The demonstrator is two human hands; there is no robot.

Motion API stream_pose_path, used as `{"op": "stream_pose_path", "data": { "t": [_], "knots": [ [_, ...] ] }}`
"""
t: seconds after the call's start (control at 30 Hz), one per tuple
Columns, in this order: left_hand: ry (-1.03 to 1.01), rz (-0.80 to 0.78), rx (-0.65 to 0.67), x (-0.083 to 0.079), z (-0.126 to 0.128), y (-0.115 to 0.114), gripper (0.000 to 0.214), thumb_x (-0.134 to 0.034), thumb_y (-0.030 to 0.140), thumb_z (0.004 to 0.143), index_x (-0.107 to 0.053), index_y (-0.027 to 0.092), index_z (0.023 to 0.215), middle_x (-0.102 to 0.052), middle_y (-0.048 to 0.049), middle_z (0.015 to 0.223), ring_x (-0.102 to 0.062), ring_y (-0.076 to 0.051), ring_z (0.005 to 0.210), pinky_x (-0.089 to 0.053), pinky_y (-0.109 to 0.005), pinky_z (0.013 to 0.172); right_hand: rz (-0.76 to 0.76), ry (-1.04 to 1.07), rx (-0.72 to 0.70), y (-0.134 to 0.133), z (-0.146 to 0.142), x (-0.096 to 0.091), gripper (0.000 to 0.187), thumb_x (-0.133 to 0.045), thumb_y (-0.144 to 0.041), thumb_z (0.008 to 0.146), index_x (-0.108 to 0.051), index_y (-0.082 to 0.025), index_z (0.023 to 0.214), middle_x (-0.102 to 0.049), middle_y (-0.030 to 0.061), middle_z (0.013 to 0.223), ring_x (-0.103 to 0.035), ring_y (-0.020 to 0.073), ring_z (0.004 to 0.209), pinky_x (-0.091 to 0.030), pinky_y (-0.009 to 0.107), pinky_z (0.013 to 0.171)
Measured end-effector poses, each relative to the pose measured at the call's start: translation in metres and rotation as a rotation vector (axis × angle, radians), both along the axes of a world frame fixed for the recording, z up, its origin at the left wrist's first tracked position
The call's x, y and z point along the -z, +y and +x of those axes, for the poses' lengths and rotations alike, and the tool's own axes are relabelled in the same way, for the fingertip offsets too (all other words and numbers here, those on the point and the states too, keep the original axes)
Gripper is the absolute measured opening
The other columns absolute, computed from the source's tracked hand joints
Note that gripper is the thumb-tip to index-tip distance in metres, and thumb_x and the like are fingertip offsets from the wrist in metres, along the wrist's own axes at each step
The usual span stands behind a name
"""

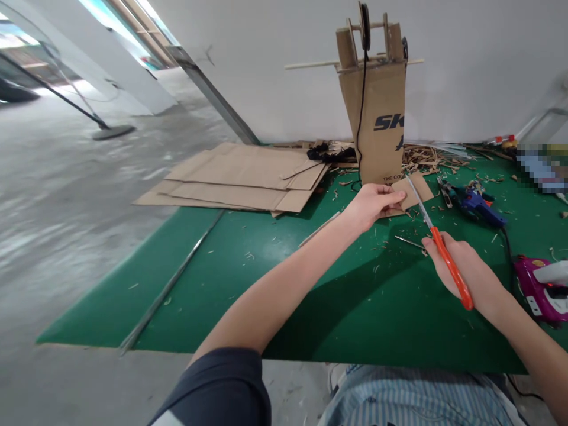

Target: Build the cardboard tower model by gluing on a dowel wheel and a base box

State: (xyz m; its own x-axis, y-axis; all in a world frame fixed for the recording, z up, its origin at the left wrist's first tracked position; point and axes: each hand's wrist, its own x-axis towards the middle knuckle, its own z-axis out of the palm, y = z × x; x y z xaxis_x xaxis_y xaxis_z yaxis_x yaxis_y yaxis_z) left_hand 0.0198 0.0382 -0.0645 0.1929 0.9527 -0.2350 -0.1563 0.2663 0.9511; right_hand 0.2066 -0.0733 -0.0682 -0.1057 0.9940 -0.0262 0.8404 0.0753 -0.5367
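**Desk:** What does your feed show in the hands?

**Operator:** From my end, I see the left hand [373, 204] pinching a small cardboard piece [417, 189] by its left edge, thumb on top and fingers curled under. The piece sits low over the green mat [222, 284], just in front of the cardboard tower [379, 118].

**Desk:** And the right?

**Operator:** The right hand [464, 269] is closed round the orange handles of the scissors [439, 245]. One blade lies across the right side of the piece. I can't tell whether it is biting into the card or only resting against it.

**Desk:** What's around them?

**Operator:** A blue glue gun [477, 204] lies on the mat just right of the piece. A pink tool [539, 290] sits near the right wrist, at the edge of my view. Scraps [426, 157] are strewn to the right of the tower's base. Flat cardboard sheets [248, 177] are stacked to the left, partly off the mat and onto the floor. A long metal strip [173, 284] lies across the mat's left part.
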Motion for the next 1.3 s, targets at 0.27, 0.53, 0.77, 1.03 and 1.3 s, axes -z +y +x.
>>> {"op": "stream_pose_path", "data": {
  "t": [0.27, 0.53, 0.77, 1.03, 1.3],
  "knots": [
    [-0.01, -0.043, -0.018, -0.001, 0.005, -0.002, 0.025, -0.076, 0.012, 0.082, -0.063, 0.013, 0.06, -0.06, -0.0001, 0.056, -0.053, -0.006, 0.051, -0.049, -0.024, 0.061, -0.033, 0.168, -0.083, 0.005, 0.014, 0.007, 0.051, -0.035, -0.066, 0.098, -0.058, -0.023, 0.085, -0.063, 0.0035, 0.056, -0.06, 0.02, 0.044, -0.042, 0.03, 0.046],
    [0.053, -0.042, 0.015, -0.007, 0.006, -0.009, 0.025, -0.081, 0.017, 0.077, -0.062, 0.013, 0.061, -0.063, -0.002, 0.056, -0.057, -0.008, 0.052, -0.039, -0.022, 0.053, -0.074, 0.249, -0.118, 0.008, 0.02, 0.001, 0.05, -0.038, -0.067, 0.097, -0.06, -0.023, 0.091, -0.07, 0.006, 0.07, -0.068, 0.022, 0.058, -0.049, 0.032, 0.057],
    [0.08, -0.102, 0.005, -0.005, 0.009, -0.009, 0.02, -0.079, 0.015, 0.076, -0.064, 0.013, 0.063, -0.061, -0.0013, 0.056, -0.054, -0.007, 0.051, -0.04, -0.024, 0.055, -0.105, 0.136, -0.016, 0.011, 0.012, -0.001, 0.053, -0.035, -0.069, 0.097, -0.054, -0.025, 0.072, -0.062, 0.0029, 0.051, -0.058, 0.0191, 0.04, -0.043, 0.031, 0.044],
    [-0.011, -0.027, -0.033, -0.013, 0.001, -0.006, 0.012, -0.067, 0.011, 0.082, -0.062, 0.016, 0.092, -0.072, -0.007, 0.087, -0.069, -0.016, 0.069, -0.06, -0.035, 0.065, -0.044, 0.43, 0.003, 0.021, 0.027, 0.019, 0.055, -0.042, -0.072, 0.093, -0.061, -0.021, 0.095, -0.074, 0.0086, 0.073, -0.073, 0.023, 0.062, -0.058, 0.032, 0.059],
    [0.006, 0.301, -0.025, -0.029, -0.009, -0.008, 0.026, -0.063, 0.002, 0.076, -0.062, 0.016, 0.098, -0.07, -0.0041, 0.091, -0.068, -0.012, 0.08, -0.058, -0.025, 0.072, 0.187, 0.282, -0.109, 0.022, 0.027, 0.013, 0.074, -0.05, -0.072, 0.088, -0.046, -0.015, 0.135, -0.075, 0.0144, 0.097, -0.073, 0.0277, 0.076, -0.055, 0.035, 0.067]
  ]
}}
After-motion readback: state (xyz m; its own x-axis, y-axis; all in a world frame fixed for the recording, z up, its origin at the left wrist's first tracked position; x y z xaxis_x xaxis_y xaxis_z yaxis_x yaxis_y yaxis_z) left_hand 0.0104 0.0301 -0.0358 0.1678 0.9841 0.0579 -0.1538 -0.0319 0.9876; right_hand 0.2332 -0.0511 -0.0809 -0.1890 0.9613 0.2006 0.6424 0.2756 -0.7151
